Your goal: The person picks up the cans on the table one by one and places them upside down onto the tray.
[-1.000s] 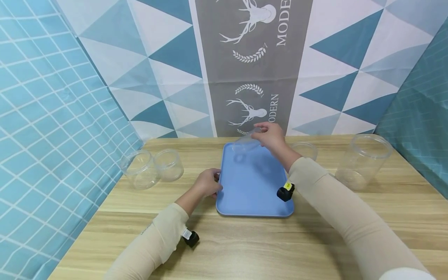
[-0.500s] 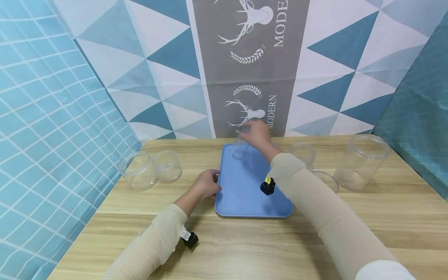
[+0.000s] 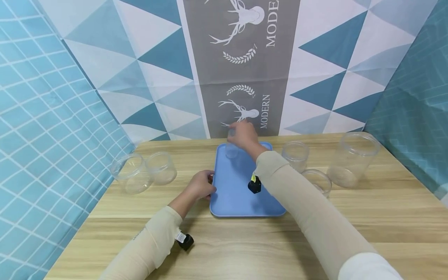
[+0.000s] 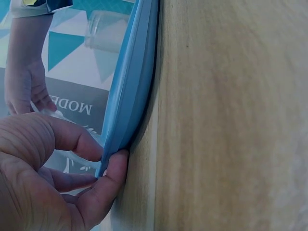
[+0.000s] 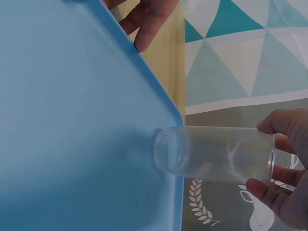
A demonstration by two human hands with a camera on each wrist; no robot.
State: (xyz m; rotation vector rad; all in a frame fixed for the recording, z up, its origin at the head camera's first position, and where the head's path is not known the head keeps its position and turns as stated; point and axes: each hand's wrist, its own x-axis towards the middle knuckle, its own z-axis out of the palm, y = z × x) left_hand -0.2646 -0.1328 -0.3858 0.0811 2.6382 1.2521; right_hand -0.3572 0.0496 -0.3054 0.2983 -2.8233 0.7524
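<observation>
A blue tray (image 3: pixel 241 198) lies on the wooden table in front of me. At its left side my left hand (image 3: pixel 202 184) pinches the rim between thumb and fingers, as the left wrist view shows up close. A tall clear cylindrical jar (image 5: pixel 221 151) stands at the tray's far left corner, its base apparently touching the tray. My right hand (image 5: pixel 288 163) grips it around its open top end, thumb on one side and fingers on the other. In the head view that hand hides the jar's upper part.
Two clear jars, one wider (image 3: pixel 131 175) and one smaller (image 3: pixel 161 169), stand left of the tray. To the right are a small jar (image 3: pixel 295 155), a low one (image 3: pixel 318 181) partly behind my sleeve, and a large one (image 3: pixel 353 159). A patterned cloth backdrop (image 3: pixel 315 89) rises behind the table.
My right hand has moved left with the jar, bringing it from a tilted hold above the tray to upright at the far left corner. The left hand stays at the tray's rim.
</observation>
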